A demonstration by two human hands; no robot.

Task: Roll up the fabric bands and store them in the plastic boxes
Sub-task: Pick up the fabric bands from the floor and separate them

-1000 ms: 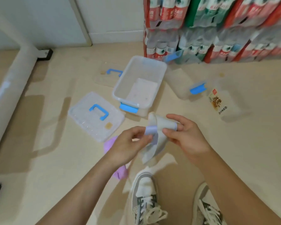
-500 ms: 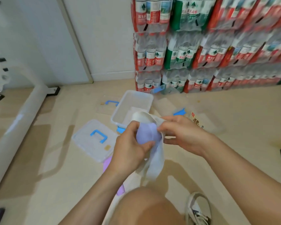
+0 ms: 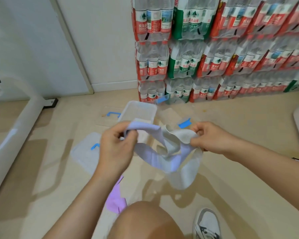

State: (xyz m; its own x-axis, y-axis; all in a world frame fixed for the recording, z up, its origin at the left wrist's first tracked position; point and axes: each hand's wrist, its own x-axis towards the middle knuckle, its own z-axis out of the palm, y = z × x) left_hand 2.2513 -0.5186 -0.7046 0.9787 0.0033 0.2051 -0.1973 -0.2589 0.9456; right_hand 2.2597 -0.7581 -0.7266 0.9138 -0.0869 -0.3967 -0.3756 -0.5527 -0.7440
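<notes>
A pale lavender-and-grey fabric band [image 3: 169, 152] hangs stretched and twisted between my hands at chest height. My left hand [image 3: 117, 149] grips one end of it, fingers curled round the cloth. My right hand [image 3: 209, 137] pinches the other end. A loop of the band sags below my right hand. An open clear plastic box [image 3: 138, 111] with blue latches stands on the floor just beyond my hands. A purple band [image 3: 116, 199] lies on the floor under my left forearm, partly hidden.
A clear lid [image 3: 86, 154] with a blue handle lies left of the box, another lid [image 3: 110, 116] behind it. A second clear box [image 3: 176, 116] sits to the right. Shrink-wrapped water bottle packs [image 3: 214, 54] line the back wall. A white pipe [image 3: 14, 133] slants at left. My knee [image 3: 145, 221] and shoe [image 3: 207, 225] are below.
My hands have moved apart, pulling the bunched band open and stretching it out between them. The camera has tilted up, showing more of the bottle stack.
</notes>
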